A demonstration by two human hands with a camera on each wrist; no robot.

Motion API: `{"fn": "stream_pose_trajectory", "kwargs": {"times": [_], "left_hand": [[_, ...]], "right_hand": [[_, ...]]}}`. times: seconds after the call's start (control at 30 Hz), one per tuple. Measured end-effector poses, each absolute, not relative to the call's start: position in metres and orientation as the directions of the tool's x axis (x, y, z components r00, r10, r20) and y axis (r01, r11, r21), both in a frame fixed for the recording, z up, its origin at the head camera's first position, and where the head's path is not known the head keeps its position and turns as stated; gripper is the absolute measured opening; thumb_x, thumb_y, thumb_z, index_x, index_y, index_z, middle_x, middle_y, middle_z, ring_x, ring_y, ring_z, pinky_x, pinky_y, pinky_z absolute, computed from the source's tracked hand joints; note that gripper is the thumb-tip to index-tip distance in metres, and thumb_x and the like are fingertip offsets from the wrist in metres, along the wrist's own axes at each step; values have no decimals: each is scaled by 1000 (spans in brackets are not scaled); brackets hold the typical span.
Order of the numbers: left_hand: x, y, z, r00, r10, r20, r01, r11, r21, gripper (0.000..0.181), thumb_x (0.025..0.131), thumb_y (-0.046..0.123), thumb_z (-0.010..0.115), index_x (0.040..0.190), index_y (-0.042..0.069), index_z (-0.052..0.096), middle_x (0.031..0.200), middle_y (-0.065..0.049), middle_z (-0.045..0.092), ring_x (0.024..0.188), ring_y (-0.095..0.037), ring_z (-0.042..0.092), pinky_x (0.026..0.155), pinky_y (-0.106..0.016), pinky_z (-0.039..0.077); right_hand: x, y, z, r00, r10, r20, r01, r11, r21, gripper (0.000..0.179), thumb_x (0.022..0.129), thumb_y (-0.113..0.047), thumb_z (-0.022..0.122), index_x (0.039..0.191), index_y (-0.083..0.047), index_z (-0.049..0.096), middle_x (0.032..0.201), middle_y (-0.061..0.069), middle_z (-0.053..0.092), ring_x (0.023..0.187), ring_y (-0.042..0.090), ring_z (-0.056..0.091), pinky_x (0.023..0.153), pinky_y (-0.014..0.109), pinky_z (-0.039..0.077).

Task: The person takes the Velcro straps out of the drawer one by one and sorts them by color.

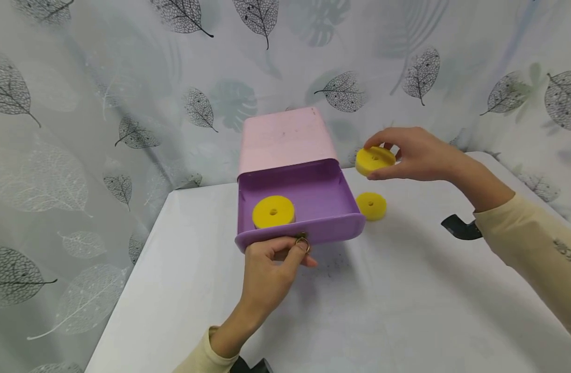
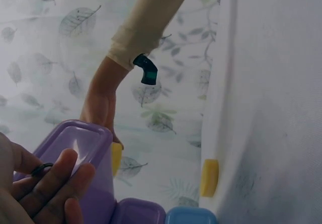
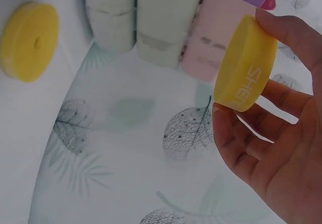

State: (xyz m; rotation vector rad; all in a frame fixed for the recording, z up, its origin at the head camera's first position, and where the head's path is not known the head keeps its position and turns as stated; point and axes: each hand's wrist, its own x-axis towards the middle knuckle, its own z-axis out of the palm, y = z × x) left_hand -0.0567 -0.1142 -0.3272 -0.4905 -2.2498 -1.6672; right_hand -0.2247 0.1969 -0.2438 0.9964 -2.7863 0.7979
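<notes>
A purple drawer (image 1: pixel 313 194) is pulled out of its pink housing (image 1: pixel 285 137). My left hand (image 1: pixel 269 272) holds the small ring pull (image 1: pixel 302 243) on the drawer's front; in the left wrist view the ring (image 2: pixel 42 169) sits between thumb and fingers. One yellow disc (image 1: pixel 273 211) with a centre hole lies in the drawer's left part. Right of the drawer and above the table, my right hand (image 1: pixel 418 153) pinches a second yellow disc (image 1: pixel 375 160) by its rim. White lettering shows on that disc's edge (image 3: pixel 254 78) in the right wrist view.
Another yellow disc (image 1: pixel 371 206) lies on the white table (image 1: pixel 197 269), right of the drawer. Below the open drawer, the left wrist view shows a closed purple drawer (image 2: pixel 138 212) and a blue drawer (image 2: pixel 191 216). A leaf-patterned curtain (image 1: pixel 141 93) hangs behind the table.
</notes>
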Motion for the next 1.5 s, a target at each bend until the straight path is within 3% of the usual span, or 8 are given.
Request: {"fn": "stream_pose_trajectory", "kwargs": {"times": [0.67, 1.17, 1.5], "left_hand": [[-58, -114, -330, -900, 102, 424, 435, 260, 862, 19, 99, 13, 67, 88, 14, 82, 72, 13, 74, 72, -12, 74, 59, -29, 43], [-58, -116, -328, -897, 103, 430, 441, 263, 858, 19, 99, 12, 66, 88, 13, 81, 72, 13, 74, 72, -12, 74, 60, -31, 44], [-59, -116, -328, -901, 104, 422, 434, 260, 863, 19, 99, 12, 66, 88, 14, 82, 72, 13, 73, 72, -12, 74, 58, -31, 42]], "right_hand": [[-243, 227, -277, -875, -470, 112, -468, 765, -442, 61, 87, -33, 87, 136, -6, 62, 131, 16, 63, 112, 36, 58, 86, 55, 55], [-251, 240, -297, -888, -448, 99, -445, 787, -428, 62, 86, -35, 87, 134, -4, 65, 125, 16, 65, 109, 35, 58, 79, 47, 55], [-255, 250, -312, -895, -441, 73, -428, 797, -426, 64, 87, -32, 87, 135, 1, 62, 129, 23, 63, 110, 41, 57, 82, 54, 55]]}}
